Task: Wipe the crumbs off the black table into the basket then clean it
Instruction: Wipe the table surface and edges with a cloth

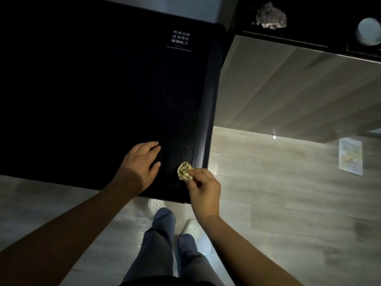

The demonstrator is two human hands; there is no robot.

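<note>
Two hands: at the black counter's [82, 89] near right corner.
Left hand [140, 164]: fingers [153, 144] flat on the top, grasping nothing.
Right hand [203, 188]: fingers pinching a crumpled cloth [185, 171] by the right edge.
Basket: out of sight.
Progress: mid-wipe, seemingly; specks [181, 149] near the edge, rest too dark to judge, cleaning likely left.

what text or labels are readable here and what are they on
"玻璃桌面 请勿重压 谢谢配合": white label on the black table, near its far right corner.
Small line under those words: too small to read.
Paper sheet on the floor, right: print too blurred to read.
Cloth pinched by the right hand: no readable text.
</note>
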